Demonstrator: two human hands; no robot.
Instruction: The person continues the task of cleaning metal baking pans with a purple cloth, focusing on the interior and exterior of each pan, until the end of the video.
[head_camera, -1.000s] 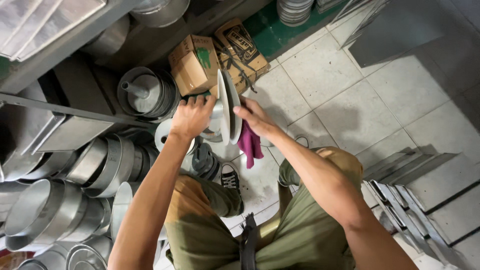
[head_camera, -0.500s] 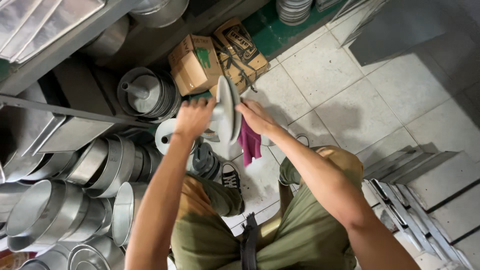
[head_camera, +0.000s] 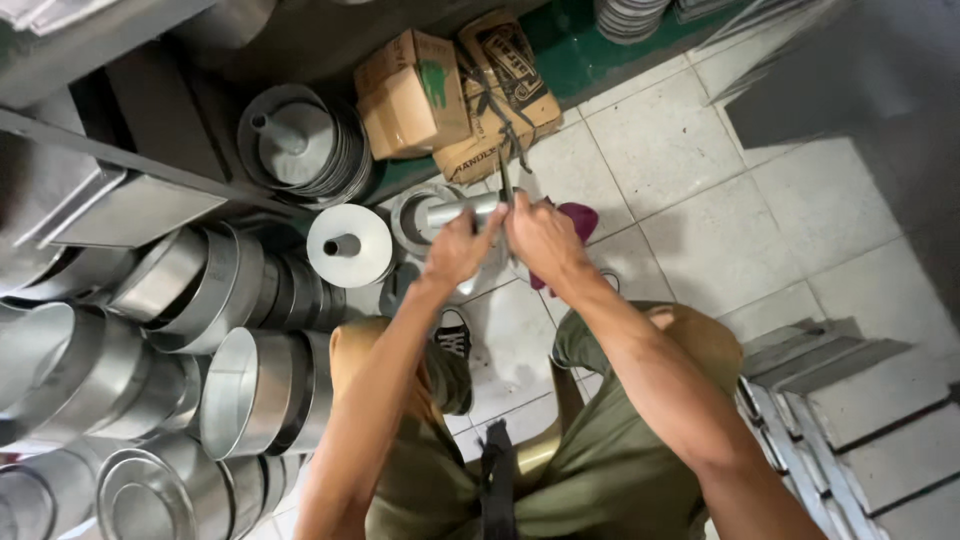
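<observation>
I hold a round metal pan part with a central tube (head_camera: 462, 211) out in front of me, above the tiled floor. Its disc is edge-on to the camera, so only a thin rim shows between my hands. My left hand (head_camera: 458, 250) grips it from the left, fingers around the tube and rim. My right hand (head_camera: 543, 238) grips the rim from the right, and a magenta cloth (head_camera: 577, 219) sticks out behind that hand. Below are my knees in olive trousers and a dark shoe (head_camera: 455, 335).
A tube-pan insert (head_camera: 349, 245) lies on the floor at left. A stack of them (head_camera: 300, 140) sits behind. Rows of round metal tins (head_camera: 240, 390) fill the left side. Cardboard boxes (head_camera: 455, 90) stand ahead. Flat metal trays (head_camera: 815, 400) lean at right.
The view has shifted. The pan part has turned from showing its disc face to edge-on, and both hands have closed in together on it.
</observation>
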